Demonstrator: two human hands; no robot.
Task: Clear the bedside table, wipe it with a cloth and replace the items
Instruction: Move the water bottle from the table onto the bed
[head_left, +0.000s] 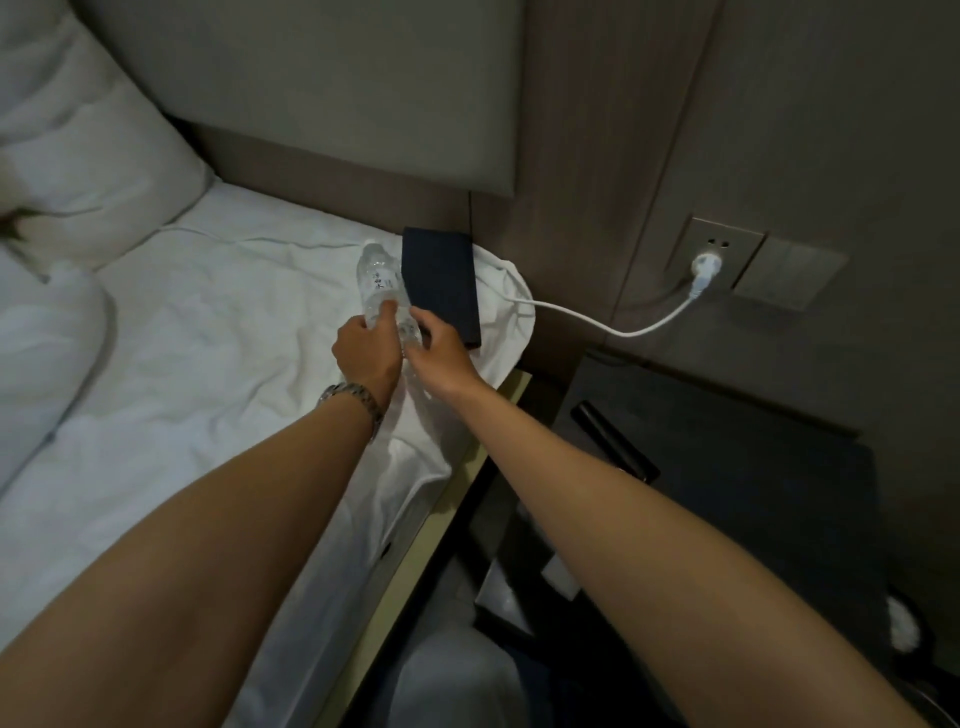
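Fingers of the left hand curl round the lower part of a clear plastic bottle lying on the bed; a metal watch sits on that wrist. The right hand pinches the bottle's near end from the other side, its grip clenched on the plastic too. Whether the bottle holds any water cannot be told. Just beside it, touching along its right side, lies a dark flat notebook on the white sheet. A white cable runs from the bed's corner to a wall socket. To the right stands the dark desk, with a black slim bar-shaped object on its near-left part.
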